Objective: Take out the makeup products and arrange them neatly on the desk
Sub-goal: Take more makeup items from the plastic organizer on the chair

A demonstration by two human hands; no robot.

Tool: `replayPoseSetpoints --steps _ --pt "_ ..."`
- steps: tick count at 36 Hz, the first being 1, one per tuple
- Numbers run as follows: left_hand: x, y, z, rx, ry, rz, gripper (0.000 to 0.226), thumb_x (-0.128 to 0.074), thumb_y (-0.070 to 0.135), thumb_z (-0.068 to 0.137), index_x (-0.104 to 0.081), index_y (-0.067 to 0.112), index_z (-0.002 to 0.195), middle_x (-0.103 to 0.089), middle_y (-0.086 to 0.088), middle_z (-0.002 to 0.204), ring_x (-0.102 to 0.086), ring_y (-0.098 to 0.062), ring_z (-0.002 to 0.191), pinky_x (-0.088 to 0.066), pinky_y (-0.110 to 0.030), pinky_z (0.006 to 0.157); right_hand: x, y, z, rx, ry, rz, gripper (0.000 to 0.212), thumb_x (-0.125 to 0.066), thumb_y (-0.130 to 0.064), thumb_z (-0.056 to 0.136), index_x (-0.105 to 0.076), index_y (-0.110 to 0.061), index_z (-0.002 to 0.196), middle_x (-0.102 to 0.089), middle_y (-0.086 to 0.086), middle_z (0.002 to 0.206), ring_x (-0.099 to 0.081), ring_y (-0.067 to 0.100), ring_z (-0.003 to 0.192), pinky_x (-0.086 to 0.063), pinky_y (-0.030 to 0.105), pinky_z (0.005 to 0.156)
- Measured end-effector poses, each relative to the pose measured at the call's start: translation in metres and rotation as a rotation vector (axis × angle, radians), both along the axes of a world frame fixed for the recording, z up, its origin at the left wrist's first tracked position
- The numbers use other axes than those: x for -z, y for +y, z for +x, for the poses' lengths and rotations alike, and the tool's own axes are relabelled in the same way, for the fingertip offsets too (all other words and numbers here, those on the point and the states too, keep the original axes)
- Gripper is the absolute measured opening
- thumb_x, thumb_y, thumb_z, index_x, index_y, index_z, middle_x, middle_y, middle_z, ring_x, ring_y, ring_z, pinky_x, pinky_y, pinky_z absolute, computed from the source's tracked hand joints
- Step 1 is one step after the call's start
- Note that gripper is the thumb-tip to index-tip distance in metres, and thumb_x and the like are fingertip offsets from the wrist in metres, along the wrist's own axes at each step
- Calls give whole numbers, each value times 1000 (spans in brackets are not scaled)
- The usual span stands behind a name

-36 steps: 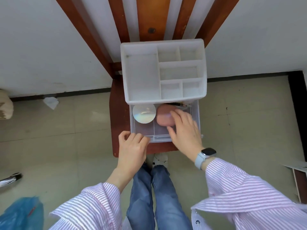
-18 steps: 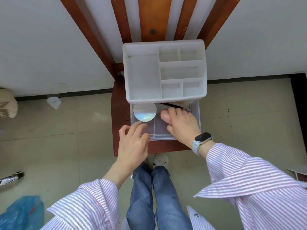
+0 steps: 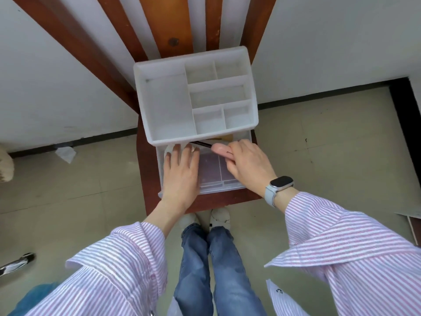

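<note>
Compartments of several sizes divide the top of the white plastic organizer, and I see nothing lying in them. The organizer stands on the seat of a brown wooden chair. Its clear drawer is pulled out toward the person, and a thin wall splits the drawer floor into sections.

At the back of the drawer, just under the organizer's front edge, lie a thin dark stick, perhaps a pencil or a brush handle, and something yellowish which I cannot identify.

The right hand has its fingers curled round a pink makeup sponge and holds it over the drawer's back part. The sponge is smooth, matte and rounded, and only its one end shows out of the grip. The left hand lies in the left section with fingers straight and spread, and the fingertips rest on a round pale disc, mostly hidden under them.

Both sleeves are of striped pink and white cloth, and a watch with grey band sits on the right wrist.
</note>
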State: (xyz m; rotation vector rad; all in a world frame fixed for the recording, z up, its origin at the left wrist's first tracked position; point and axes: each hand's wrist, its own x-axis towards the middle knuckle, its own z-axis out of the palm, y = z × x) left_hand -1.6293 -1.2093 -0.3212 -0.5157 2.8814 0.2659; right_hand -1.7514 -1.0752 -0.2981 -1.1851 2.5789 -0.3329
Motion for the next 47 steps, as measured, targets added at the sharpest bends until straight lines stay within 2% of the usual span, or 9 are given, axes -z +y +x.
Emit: replayPoseSetpoints --steps 4,12,19,22,24,29,32,39,47 --pt "0 1 0 18 93 22 64 -73 10 61 -52 -1 121 -57 -19 110 -46 -36 99 -45 -48 84 3 4 3 -25 -6 -21 20 -68 -11 72 -60 -4 88 -60 10 77 -56 28 74 -44 32 67" --pt "-4 0 -5 -90 -44 -46 57 -77 9 60 -56 6 113 -53 -29 113 -48 -50 109 -45 -51 79 5 11 6 -44 -29 -51 31 -38 -26 80 -60 -6 89 -58 7 77 -55 26 76 -31 28 80" --pt "-7 -4 1 -20 43 57 60 -82 24 59 -60 14 114 -57 -20 112 -57 -41 96 -46 -47 77 3 17 9 -49 -70 -114 31 -41 -27 82 -61 -6 92 -61 8 82 -57 28 83 -34 30 86" --pt "-27 1 4 -116 208 375 59 -73 18 68 -55 16 123 -52 -12 124 -49 -32 113 -39 -33 91 -7 18 13 122 -251 -186 29 -48 -28 88 -56 -8 107 -59 5 99 -52 22 95 -39 29 81" --pt "-41 2 8 -412 283 686 53 -66 19 78 -50 25 128 -51 6 125 -46 -10 117 -33 -16 95 -15 16 15 337 -524 -243 31 -51 -31 91 -50 -14 117 -55 -1 108 -50 15 98 -43 29 82" --pt "-54 -1 8 -1116 312 1623 31 -45 19 85 -59 18 112 -64 -4 108 -60 -20 96 -53 -39 73 -23 5 25 601 -910 -441 32 -55 -23 91 -45 -16 121 -54 -3 110 -53 13 101 -45 27 84" --pt "-53 1 11 -1219 342 1814 29 -42 29 90 -62 11 102 -66 -10 100 -61 -24 94 -50 -41 80 -20 -3 37 660 -1081 -491 26 -55 -19 91 -44 -20 114 -57 3 113 -56 18 103 -48 29 79" --pt "-44 4 19 -1125 377 1523 72 -78 43 57 -50 17 118 -57 -10 119 -62 -22 102 -55 -42 75 -11 -24 59 506 -969 -383 45 -54 -40 90 -49 -23 131 -48 -2 103 -55 23 100 -51 40 85" --pt "-48 -11 49 -1165 402 1441 62 -72 45 54 -58 21 109 -62 -3 108 -62 -15 91 -53 -45 76 -13 -14 51 251 -614 -252 35 -40 -18 97 -48 -11 131 -49 4 110 -47 19 104 -40 35 95"
